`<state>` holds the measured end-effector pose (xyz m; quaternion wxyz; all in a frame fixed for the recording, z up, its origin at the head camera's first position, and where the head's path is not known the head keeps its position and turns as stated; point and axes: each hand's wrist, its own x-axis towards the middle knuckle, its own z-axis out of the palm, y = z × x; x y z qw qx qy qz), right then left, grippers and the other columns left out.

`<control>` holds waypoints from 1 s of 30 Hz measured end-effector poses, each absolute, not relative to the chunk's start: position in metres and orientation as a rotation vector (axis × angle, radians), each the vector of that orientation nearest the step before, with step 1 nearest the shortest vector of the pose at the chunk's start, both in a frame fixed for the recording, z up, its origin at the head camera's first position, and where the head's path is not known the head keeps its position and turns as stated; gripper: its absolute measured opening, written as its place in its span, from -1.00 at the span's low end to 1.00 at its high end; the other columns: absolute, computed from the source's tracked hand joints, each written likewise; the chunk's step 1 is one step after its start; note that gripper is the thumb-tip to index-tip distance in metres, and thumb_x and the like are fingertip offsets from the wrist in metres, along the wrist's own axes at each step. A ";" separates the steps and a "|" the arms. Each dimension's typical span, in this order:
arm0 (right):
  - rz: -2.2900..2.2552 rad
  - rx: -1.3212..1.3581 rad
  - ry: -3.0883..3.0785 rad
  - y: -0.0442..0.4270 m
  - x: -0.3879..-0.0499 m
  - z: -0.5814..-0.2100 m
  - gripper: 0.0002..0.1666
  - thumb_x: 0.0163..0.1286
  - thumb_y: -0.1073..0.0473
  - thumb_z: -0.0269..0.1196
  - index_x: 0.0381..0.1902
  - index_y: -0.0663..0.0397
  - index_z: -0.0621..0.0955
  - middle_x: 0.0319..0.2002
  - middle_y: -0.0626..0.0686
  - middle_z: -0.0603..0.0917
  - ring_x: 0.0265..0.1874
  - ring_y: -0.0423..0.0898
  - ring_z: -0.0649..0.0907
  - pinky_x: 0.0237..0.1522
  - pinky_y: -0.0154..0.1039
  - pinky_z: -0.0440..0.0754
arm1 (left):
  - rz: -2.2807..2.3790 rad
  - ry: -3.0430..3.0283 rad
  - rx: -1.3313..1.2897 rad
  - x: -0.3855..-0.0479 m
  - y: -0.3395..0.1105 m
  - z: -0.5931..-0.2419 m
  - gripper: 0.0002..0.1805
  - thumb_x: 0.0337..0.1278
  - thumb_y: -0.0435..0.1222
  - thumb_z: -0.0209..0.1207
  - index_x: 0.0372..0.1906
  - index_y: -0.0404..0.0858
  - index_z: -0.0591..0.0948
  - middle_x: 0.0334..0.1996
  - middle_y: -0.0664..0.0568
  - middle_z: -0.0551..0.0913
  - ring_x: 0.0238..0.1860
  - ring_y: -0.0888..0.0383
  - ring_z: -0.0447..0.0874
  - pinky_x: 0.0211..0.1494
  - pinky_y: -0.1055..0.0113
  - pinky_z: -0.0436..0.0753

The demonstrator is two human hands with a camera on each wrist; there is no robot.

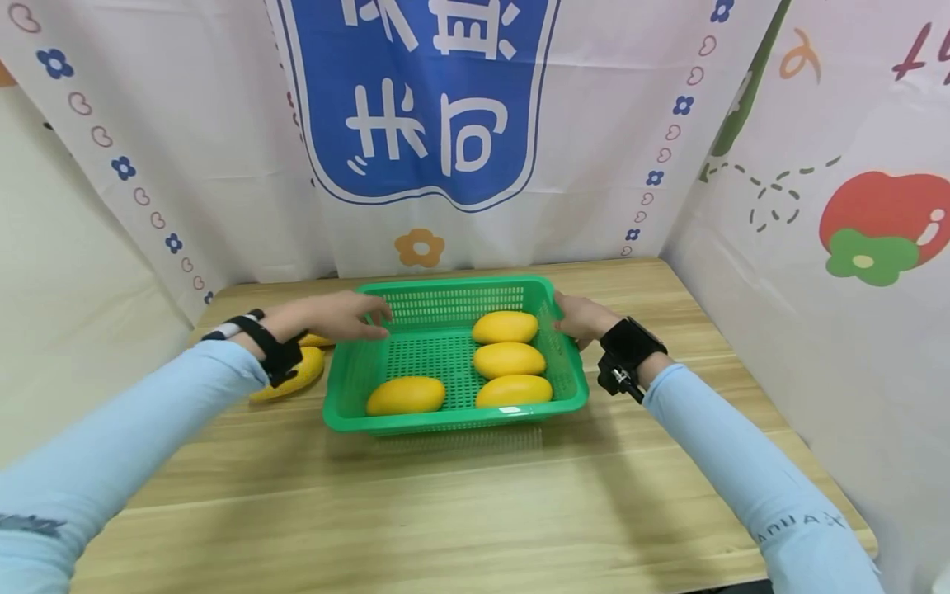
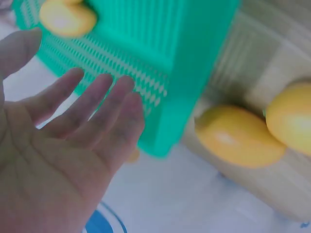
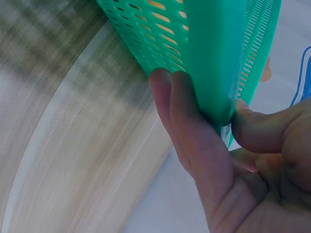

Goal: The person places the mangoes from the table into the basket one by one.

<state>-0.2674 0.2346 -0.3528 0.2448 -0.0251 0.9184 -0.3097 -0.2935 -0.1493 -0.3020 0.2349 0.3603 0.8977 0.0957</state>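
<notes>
A green perforated plastic basket (image 1: pixel 438 419) sits on the wooden table. Inside it, three yellow mangoes (image 1: pixel 509 360) line the right side and another mango (image 1: pixel 406 396) lies at the front left. My right hand (image 1: pixel 582 320) grips the basket's right rim; in the right wrist view the thumb (image 3: pixel 262 128) is on one side of the rim and fingers (image 3: pixel 187 111) on the other. Above the basket's left rear part hovers my left hand (image 1: pixel 345 315), its palm empty and fingers loosely extended in the left wrist view.
Beside the basket's left side, mangoes (image 1: pixel 300 375) lie on the table (image 1: pixel 445 520), partly hidden by the left forearm. A white printed cloth (image 1: pixel 223 124) hangs behind the table, and a printed sheet (image 1: pixel 779 272) stands along the right edge.
</notes>
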 end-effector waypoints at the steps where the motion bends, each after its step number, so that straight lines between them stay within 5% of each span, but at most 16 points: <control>1: -0.846 -0.066 2.505 0.235 -0.268 -0.352 -0.16 0.62 0.29 -0.10 0.58 0.18 -0.32 0.52 0.44 0.07 0.23 0.26 0.56 -0.08 -0.08 0.77 | 0.303 2.490 0.980 -0.295 -0.156 -0.298 -0.53 0.46 -0.17 0.05 0.27 -0.40 0.45 0.19 -0.34 0.56 0.18 -0.22 0.57 0.19 -0.09 0.62; 11: -0.883 -0.020 2.478 0.234 -0.271 -0.353 -0.14 0.60 0.30 -0.07 0.59 0.15 -0.30 0.52 0.44 0.05 0.19 0.24 0.59 -0.12 -0.12 0.78 | 0.480 2.647 0.772 -0.306 -0.229 -0.298 -0.39 0.50 -0.16 0.01 0.32 -0.61 0.27 0.25 -0.58 0.38 0.24 -0.48 0.41 0.21 -0.28 0.53; 20: -0.858 -0.085 2.508 0.241 -0.267 -0.355 -0.13 0.60 0.27 -0.04 0.58 0.17 -0.30 0.46 0.48 0.16 -0.02 0.17 0.70 -0.23 -0.15 0.79 | 0.275 2.633 0.619 -0.302 -0.270 -0.337 -0.16 0.38 0.08 0.09 0.30 -0.65 0.30 0.20 -0.59 0.45 0.19 -0.47 0.47 0.15 -0.25 0.56; 26: -0.885 -0.094 2.508 0.242 -0.267 -0.354 -0.13 0.60 0.27 -0.04 0.59 0.16 -0.30 0.43 0.48 0.23 -0.14 0.09 0.74 -0.25 -0.16 0.79 | 0.340 2.505 0.529 -0.294 -0.278 -0.359 -0.10 0.36 0.00 0.13 0.35 -0.72 0.15 0.30 -0.68 0.24 0.31 -0.57 0.26 0.31 -0.36 0.37; 30: -0.892 -0.090 2.504 0.241 -0.267 -0.354 -0.13 0.60 0.27 -0.05 0.59 0.16 -0.30 0.41 0.48 0.26 -0.17 0.08 0.74 -0.26 -0.16 0.79 | 0.316 2.551 0.487 -0.292 -0.283 -0.370 -0.18 0.31 -0.04 0.20 0.30 -0.67 0.26 0.25 -0.62 0.35 0.24 -0.50 0.38 0.24 -0.33 0.45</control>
